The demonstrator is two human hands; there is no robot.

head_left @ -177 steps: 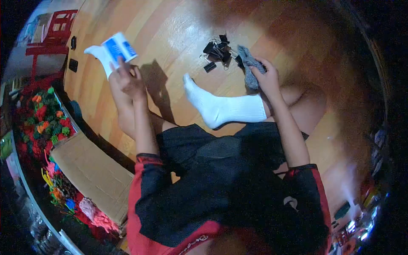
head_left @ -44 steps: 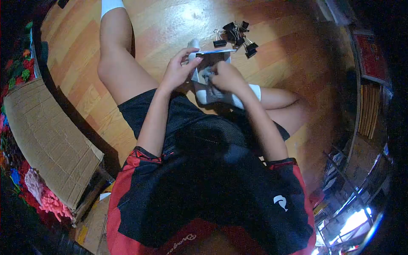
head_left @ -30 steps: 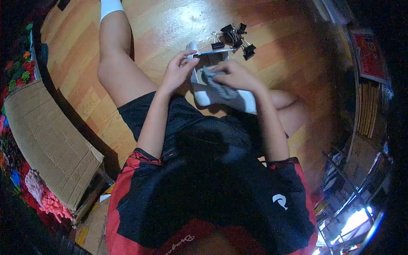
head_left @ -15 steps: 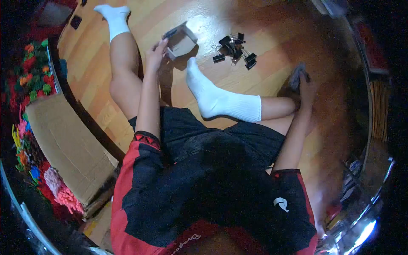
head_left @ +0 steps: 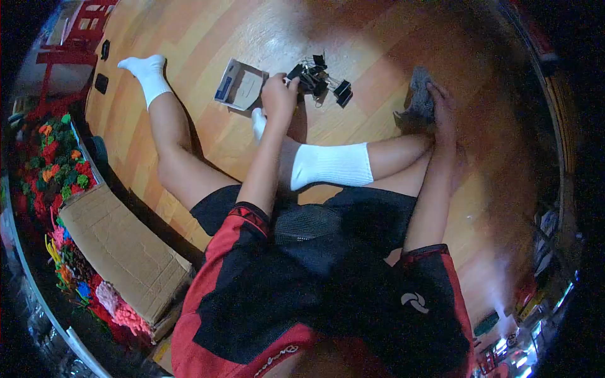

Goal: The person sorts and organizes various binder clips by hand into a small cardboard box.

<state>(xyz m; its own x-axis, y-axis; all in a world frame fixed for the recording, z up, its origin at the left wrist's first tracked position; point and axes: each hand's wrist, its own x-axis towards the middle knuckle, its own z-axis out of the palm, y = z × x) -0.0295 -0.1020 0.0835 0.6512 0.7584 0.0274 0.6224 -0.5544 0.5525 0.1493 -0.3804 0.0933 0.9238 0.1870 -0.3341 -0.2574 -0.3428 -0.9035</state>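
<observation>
I sit on a wooden floor in white socks. My left hand point(head_left: 279, 94) reaches forward to a pile of black binder clips point(head_left: 318, 77), fingers curled at its left edge; whether it grips a clip I cannot tell. A small cardboard box with a blue side point(head_left: 240, 85) lies open on the floor just left of that hand. My right hand point(head_left: 441, 104) rests on a grey cloth point(head_left: 420, 97) pressed to the floor at the right.
A flattened cardboard sheet point(head_left: 123, 252) lies at the left beside a heap of colourful fuzzy stems point(head_left: 60, 170). A red chair point(head_left: 66, 53) stands at the far left. Shelves with clutter point(head_left: 535, 277) line the right edge.
My left hand let go of the small box, which now lies on the floor, and moved right to the binder clips. My right hand stays on the grey cloth at the right.
</observation>
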